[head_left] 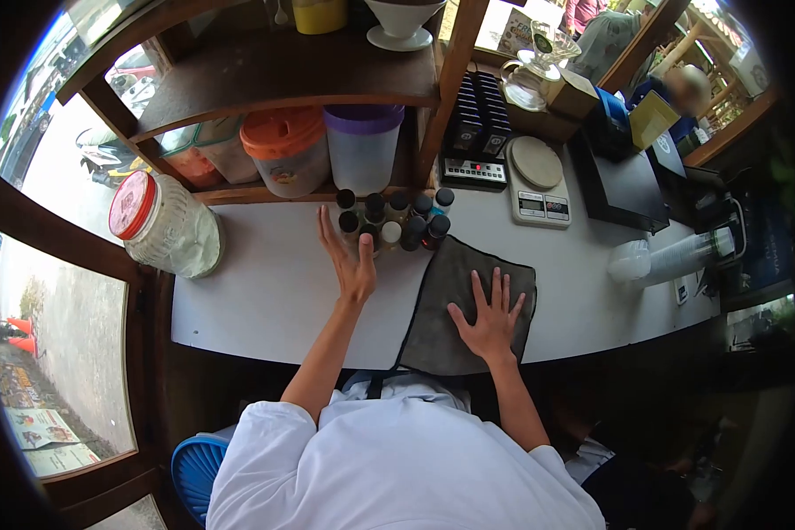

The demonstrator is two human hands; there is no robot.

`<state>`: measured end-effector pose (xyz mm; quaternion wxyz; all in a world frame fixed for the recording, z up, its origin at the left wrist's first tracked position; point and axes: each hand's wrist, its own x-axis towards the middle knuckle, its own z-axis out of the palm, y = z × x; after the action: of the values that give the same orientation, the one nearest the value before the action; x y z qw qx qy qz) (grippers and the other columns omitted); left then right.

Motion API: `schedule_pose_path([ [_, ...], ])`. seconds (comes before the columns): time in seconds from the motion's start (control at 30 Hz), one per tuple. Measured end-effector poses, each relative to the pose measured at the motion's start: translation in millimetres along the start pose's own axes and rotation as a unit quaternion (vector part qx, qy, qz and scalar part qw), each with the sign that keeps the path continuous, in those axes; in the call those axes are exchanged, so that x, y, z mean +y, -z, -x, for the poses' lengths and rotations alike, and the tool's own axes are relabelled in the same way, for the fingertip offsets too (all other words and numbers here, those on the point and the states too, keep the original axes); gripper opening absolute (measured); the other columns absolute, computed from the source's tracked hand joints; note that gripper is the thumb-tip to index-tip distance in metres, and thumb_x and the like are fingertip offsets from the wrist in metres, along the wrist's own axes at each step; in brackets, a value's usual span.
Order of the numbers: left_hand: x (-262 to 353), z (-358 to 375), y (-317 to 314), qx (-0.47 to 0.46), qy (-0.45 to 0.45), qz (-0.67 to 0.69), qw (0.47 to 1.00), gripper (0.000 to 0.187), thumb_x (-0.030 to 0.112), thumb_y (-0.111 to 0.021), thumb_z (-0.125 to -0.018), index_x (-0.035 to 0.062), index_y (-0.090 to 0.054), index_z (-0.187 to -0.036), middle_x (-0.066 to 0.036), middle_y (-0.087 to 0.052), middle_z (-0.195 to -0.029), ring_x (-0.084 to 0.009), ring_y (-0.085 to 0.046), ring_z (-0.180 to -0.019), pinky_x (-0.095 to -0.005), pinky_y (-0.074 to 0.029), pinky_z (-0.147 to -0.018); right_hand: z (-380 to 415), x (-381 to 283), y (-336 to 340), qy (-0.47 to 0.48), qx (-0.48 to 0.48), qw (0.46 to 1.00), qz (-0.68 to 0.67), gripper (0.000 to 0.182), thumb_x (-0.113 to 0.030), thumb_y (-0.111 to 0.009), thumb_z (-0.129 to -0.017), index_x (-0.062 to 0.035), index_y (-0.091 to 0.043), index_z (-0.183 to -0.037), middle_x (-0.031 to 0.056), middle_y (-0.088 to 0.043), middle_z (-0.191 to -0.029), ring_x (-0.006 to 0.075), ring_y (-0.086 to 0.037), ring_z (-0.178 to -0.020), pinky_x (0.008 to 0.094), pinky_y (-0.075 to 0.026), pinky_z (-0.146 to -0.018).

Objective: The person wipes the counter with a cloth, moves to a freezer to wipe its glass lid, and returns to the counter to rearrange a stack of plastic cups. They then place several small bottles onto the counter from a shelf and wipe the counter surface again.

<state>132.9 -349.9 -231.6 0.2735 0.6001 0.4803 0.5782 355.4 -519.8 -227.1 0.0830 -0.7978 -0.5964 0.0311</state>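
Observation:
Fingers spread, my right hand (487, 322) lies flat on a dark grey cloth (442, 296), which is spread over the white counter and reaches its front edge. My left hand (352, 265) is upright on its edge, fingers stretched out, at the left side of a cluster of small bottles (390, 233). Most of these bottles have black caps; one at the front has a pale cap. The thumb overlaps the nearest bottles in this view. The cloth's upper corner lies right beside the bottles.
A large jar with a red lid (172, 225) stands on the left. Behind the bottles are an orange-lidded tub (287, 150) and a purple-rimmed tub (362, 146) under a shelf. To the right are a kitchen scale (537, 181), stacked plastic cups (680, 256) and a black box (623, 190).

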Motion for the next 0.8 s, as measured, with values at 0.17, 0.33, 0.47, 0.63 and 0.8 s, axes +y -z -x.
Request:
schedule_pose_path([
  [0.17,15.8,3.8,26.0,0.122,-0.107,0.032,0.986,0.074,0.046,-0.05,-0.102,-0.0013,-0.023,-0.152,-0.024,-0.02,-0.158,-0.0403,-0.019,-0.15,-0.0517,-0.021,-0.121,-4.9,67.1,16.4,-0.08,0.012,0.997,0.002,0.081,-0.067,-0.053,-0.093,-0.0226,-0.034,-0.158,0.0204,-0.016,-0.166,0.0407,-0.012,-0.154,0.074,-0.002,-0.114],
  [0.33,63.0,20.9,29.1,0.048,-0.208,0.064,0.975,0.038,0.017,-0.06,-0.096,0.0012,-0.049,-0.128,-0.023,-0.047,-0.141,-0.0404,-0.042,-0.139,-0.0514,-0.031,-0.116,-6.4,27.5,2.0,-0.071,0.04,0.996,0.023,0.08,-0.064,-0.051,-0.094,-0.0202,-0.032,-0.159,0.0221,-0.019,-0.165,0.0422,-0.016,-0.153,0.0734,-0.004,-0.115],
  [0.47,78.7,56.2,13.2,-0.304,-0.096,0.018,0.948,0.041,0.027,-0.065,-0.095,0.0056,-0.056,-0.129,-0.023,-0.05,-0.141,-0.0418,-0.041,-0.14,-0.0555,-0.029,-0.116,4.8,-25.1,-0.9,0.046,0.079,0.989,-0.113,0.065,-0.044,-0.055,-0.098,-0.0168,-0.038,-0.155,0.0227,-0.029,-0.16,0.0425,-0.023,-0.151,0.071,-0.009,-0.116],
  [0.63,66.4,111.1,-13.4,-0.366,-0.175,-0.275,0.872,0.068,0.053,-0.055,-0.098,0.0124,-0.045,-0.151,-0.025,-0.03,-0.16,-0.0423,-0.024,-0.15,-0.0591,-0.015,-0.121,1.0,2.9,20.2,0.027,0.172,0.96,-0.22,0.043,-0.016,-0.056,-0.097,-0.0097,-0.051,-0.14,0.02,-0.047,-0.144,0.0406,-0.04,-0.141,0.0679,-0.023,-0.113],
  [0.8,74.1,125.2,-21.8,-0.464,-0.262,-0.238,0.812,0.074,0.063,-0.052,-0.094,0.0198,-0.044,-0.153,-0.023,-0.029,-0.161,-0.0395,-0.025,-0.15,-0.0586,-0.016,-0.121,3.7,10.0,33.5,0.018,0.24,0.929,-0.281,0.033,-0.008,-0.061,-0.093,-0.0043,-0.057,-0.126,0.0181,-0.06,-0.125,0.0383,-0.056,-0.12,0.0491,-0.044,-0.102],
])
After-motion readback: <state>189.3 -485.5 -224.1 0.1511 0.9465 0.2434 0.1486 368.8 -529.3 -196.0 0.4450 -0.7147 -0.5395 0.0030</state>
